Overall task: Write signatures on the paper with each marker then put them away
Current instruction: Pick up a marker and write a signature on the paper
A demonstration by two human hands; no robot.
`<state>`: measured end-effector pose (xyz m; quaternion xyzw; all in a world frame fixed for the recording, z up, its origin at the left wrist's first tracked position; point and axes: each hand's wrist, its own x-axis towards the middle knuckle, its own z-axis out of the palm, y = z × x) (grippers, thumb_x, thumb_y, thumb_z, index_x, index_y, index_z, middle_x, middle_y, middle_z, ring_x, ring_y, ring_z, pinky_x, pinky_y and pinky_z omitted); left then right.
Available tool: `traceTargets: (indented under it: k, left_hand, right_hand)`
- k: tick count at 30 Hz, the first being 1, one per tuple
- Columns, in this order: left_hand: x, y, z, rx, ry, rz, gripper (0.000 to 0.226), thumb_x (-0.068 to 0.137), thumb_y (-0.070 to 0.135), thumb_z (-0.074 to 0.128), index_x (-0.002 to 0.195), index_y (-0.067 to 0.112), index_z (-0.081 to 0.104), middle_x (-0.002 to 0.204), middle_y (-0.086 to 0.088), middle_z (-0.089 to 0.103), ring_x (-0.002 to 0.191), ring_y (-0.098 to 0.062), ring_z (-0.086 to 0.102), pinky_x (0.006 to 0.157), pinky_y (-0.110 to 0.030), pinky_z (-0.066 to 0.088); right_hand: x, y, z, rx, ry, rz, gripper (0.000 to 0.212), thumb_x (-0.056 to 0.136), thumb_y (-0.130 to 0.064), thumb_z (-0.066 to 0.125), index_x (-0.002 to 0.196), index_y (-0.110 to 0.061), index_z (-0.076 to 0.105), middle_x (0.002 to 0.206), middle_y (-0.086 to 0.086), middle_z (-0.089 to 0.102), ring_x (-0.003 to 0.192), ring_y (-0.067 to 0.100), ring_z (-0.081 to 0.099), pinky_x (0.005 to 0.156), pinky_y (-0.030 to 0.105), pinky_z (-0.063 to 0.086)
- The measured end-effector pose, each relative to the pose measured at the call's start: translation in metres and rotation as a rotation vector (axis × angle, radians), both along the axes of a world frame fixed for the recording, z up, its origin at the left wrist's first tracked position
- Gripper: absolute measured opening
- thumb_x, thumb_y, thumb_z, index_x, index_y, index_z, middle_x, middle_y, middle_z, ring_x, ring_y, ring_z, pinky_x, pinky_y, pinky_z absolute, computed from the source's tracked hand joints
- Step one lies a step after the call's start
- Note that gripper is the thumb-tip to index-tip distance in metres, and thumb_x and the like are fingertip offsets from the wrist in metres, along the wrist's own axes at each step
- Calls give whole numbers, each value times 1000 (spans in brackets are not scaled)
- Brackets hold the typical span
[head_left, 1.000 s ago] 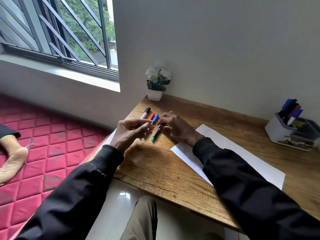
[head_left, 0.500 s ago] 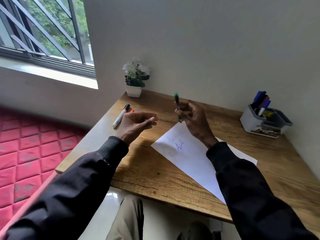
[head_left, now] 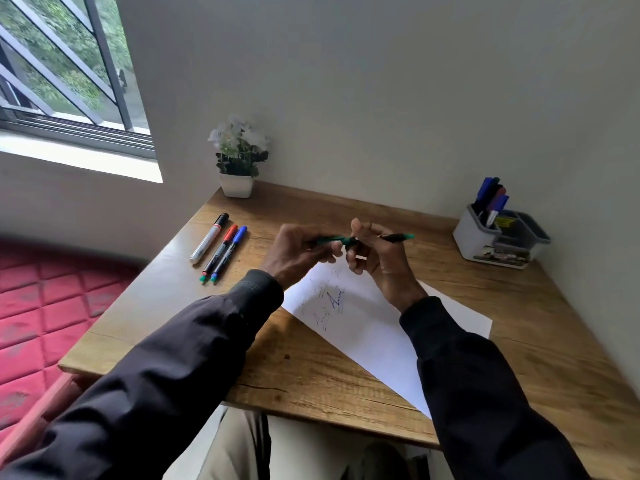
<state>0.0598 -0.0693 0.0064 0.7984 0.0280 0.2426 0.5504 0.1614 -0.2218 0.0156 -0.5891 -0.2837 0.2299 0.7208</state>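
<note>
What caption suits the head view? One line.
Both hands, left hand and right hand, hold a green marker above the signed paper.

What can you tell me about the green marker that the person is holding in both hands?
The slim green-and-black marker lies roughly level in the air above the white sheet of paper, clear of the wooden desk. The left hand pinches its green cap end, while the right hand wraps the dark barrel, whose green tail pokes out to the right. Fingers hide the join, so whether the cap is on or off cannot be told.
</note>
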Motion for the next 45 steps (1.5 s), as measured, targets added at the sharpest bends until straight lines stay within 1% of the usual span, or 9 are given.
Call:
traceTargets:
  k: [3, 5, 7, 10, 14, 18, 26, 34, 45]
  left_hand:
    - [2, 4, 1, 14, 40, -21, 16, 91, 11, 72, 105, 4, 75, 84, -6, 77, 72, -16, 73, 65, -23, 59]
    - [5, 10, 4, -37, 95, -35, 9, 92, 10, 69, 95, 7, 77, 80, -7, 77, 70, -17, 72, 66, -28, 61]
    - [10, 12, 8, -63, 144, -64, 11, 93, 9, 68, 88, 7, 77, 75, -7, 75, 68, -17, 70, 66, -27, 60]
    - [14, 22, 10, -128, 205, -42, 14, 94, 10, 67, 85, 6, 77, 73, -5, 74, 70, -15, 68, 66, -26, 57]
    - [7, 57, -1, -320, 233, 62, 10, 94, 14, 68, 94, 7, 76, 79, -5, 76, 81, -21, 71, 79, -31, 61]
    - [15, 49, -6, -326, 251, 50, 12, 92, 13, 70, 101, 8, 75, 87, -7, 79, 84, -20, 75, 72, -22, 61]
    - [19, 33, -16, -41, 231, -16, 20, 91, 14, 71, 110, 8, 76, 104, -3, 76, 81, -9, 75, 66, -16, 57]
    - [21, 35, -17, 108, 210, -55, 20, 90, 14, 73, 110, 10, 76, 105, 6, 74, 82, 2, 72, 63, -12, 55]
    - [21, 36, -18, 117, 216, -64, 21, 89, 13, 74, 109, 9, 76, 105, 1, 74, 79, 3, 72, 62, -12, 55]
  right_hand:
    - [6, -5, 5, -40, -4, 64, 23, 102, -12, 55, 81, -5, 62, 64, 17, 61, 52, 23, 54, 48, 26, 42]
    - [13, -9, 10, -92, -49, 164, 26, 104, -5, 46, 99, 8, 68, 74, 21, 66, 61, 25, 61, 55, 27, 49]
    - [21, -13, 14, -142, -95, 271, 34, 105, -5, 40, 118, 15, 65, 85, 26, 69, 71, 28, 65, 64, 30, 54]
    - [30, -27, 29, -120, -64, 320, 44, 102, -11, 35, 125, 16, 62, 93, 28, 71, 78, 28, 69, 71, 31, 57]
    - [53, -68, 46, 1, -34, 155, 41, 102, -12, 39, 119, 15, 64, 89, 23, 74, 76, 25, 70, 68, 28, 59]
    - [50, -60, 25, -125, -183, 133, 21, 98, -4, 58, 112, 8, 68, 91, 22, 74, 76, 27, 72, 69, 30, 60]
    - [31, -34, -30, -279, -372, -81, 11, 91, 8, 68, 84, 1, 71, 58, 8, 63, 45, 18, 54, 44, 23, 45]
    - [25, -36, -36, -227, -385, -60, 10, 91, 5, 67, 86, 13, 66, 66, 24, 68, 49, 31, 60, 46, 32, 51]
    - [21, -33, -37, -314, -425, -92, 14, 92, 1, 71, 89, 13, 65, 70, 21, 69, 51, 21, 65, 48, 25, 51]
